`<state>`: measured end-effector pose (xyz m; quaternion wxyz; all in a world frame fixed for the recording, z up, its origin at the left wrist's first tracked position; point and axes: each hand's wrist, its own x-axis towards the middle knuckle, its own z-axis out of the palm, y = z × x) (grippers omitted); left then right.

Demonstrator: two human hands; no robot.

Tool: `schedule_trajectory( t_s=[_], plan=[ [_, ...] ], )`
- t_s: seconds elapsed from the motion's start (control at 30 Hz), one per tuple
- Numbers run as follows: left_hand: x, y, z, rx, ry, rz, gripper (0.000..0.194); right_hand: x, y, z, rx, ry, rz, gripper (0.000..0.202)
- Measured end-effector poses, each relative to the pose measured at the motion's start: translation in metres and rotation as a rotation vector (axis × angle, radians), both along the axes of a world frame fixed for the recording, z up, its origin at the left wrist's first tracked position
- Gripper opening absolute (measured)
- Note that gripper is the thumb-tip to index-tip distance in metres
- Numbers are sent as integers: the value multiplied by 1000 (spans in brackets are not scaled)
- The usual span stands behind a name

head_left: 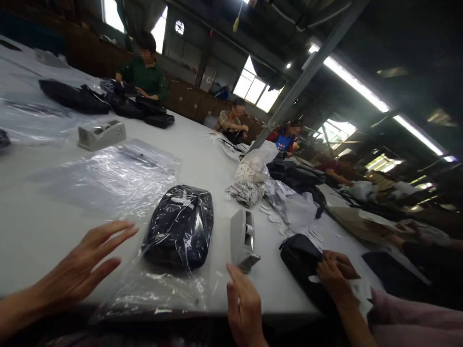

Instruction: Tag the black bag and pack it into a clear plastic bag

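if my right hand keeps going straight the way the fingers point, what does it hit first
Most likely the grey tape dispenser. The right hand points up and away across the table, its fingers just short of the dispenser's near end. Depth is hard to judge, but nothing else lies between them.

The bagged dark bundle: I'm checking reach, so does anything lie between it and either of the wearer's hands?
Nothing visible does. The left hand hovers open beside the bagged dark bundle, and the right hand is just below the bag's edge.
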<state>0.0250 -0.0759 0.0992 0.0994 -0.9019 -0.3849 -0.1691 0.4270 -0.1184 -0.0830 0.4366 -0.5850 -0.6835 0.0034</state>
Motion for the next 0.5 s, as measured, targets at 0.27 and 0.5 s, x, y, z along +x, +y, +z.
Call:
schedule_trajectory(
  t_s=[0.27, 0.5],
  plan=[
    [15, 40, -72, -479, 581, -388, 64, -165, 39, -30, -78, -112, 451, 76],
    [-2, 69, -79, -492, 627, -381, 64, -180, 78, -61, -186, -79, 452, 85]
  ],
)
